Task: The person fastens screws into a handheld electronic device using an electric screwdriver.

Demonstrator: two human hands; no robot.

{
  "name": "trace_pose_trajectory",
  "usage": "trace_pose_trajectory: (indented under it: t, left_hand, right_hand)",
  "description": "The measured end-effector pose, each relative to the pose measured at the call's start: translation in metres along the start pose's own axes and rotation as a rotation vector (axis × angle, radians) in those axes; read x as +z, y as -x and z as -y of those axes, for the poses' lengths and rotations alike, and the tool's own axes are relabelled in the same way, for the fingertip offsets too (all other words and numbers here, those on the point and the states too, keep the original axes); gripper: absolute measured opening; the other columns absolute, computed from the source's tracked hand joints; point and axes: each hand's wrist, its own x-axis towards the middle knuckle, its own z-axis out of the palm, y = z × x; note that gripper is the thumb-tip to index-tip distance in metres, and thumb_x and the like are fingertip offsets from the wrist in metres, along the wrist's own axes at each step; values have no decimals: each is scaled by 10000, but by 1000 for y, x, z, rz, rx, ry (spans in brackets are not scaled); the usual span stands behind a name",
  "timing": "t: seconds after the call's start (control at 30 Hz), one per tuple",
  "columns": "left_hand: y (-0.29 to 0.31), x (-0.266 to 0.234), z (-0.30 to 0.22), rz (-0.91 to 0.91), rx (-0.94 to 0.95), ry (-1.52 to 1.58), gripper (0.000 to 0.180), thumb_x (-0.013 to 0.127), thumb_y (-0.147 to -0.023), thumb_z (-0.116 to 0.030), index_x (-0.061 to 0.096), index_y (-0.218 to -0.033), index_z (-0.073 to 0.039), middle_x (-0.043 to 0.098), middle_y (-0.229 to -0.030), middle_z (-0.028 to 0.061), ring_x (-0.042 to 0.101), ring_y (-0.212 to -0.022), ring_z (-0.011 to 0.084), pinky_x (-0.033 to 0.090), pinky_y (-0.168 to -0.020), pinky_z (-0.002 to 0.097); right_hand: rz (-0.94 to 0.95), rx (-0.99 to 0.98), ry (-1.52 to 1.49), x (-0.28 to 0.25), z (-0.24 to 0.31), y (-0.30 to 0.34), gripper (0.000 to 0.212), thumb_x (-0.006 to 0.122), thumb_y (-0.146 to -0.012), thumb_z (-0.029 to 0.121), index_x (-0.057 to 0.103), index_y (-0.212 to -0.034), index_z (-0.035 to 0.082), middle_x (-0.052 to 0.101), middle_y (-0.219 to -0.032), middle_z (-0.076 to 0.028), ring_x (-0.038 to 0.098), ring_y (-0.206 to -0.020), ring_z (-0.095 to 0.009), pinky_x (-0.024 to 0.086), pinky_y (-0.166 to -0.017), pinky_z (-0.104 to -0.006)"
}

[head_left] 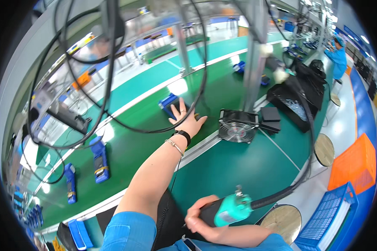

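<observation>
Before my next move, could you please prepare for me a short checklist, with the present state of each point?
1. Green-and-black tool held: ok, the right grip is closed around its black part.
2. Cord joined to the tool: ok, it meets the green end.
3. Blue device firmly held: cannot tell; the left grip is spread, partly overlapping it, and contact is unclear.
4. View free of the hanging black cable: not ok, its loop crosses in front of the left grip.
5. Fan apart from both grips: ok.
6. Tool's working end ready: cannot tell, it is not clearly shown.
</observation>
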Motion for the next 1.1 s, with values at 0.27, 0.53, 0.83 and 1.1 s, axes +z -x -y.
trace_pose_trajectory:
  t: [0.27,0.53,0.83,1.1]
  left_hand:
    - [-24,10,8,70,-182,-56,431,678,-750,-360,567,-1139,-211,3,-1553,103,37,-1394,433,334,-936,685]
    - [-6,7,28,-104,-292,48,916,728,-601,-278,300,-1407,-197,91,-1528,124,224,-1346,428,377,-1003,513]
    - [122,-74,136,140,-324,1617,751,520,-765,-157,237,-1457,-230,505,-1192,90,536,-961,224,492,-754,424]
    - [351,-106,137,46,-402,2180,664,538,-837,-302,300,-1423,-101,442,-1378,146,450,-1238,347,292,-1047,575]
  right_hand:
    - [-71,193,-178,1,2,1,263,610,-804,-17,495,-1037,24,536,-696,-7,514,-534,-87,419,-486,-239]
    - [-46,143,-54,-5,8,-7,258,540,-832,-98,446,-1058,-14,509,-695,-24,497,-556,-94,422,-511,-240]
    - [-99,111,-15,-6,5,-4,244,586,-822,-51,463,-1029,-11,516,-695,-24,505,-532,-85,417,-489,-235]
    - [-111,65,-76,-8,-5,-16,235,597,-833,-30,479,-1034,-3,495,-685,-7,479,-506,-88,363,-469,-235]
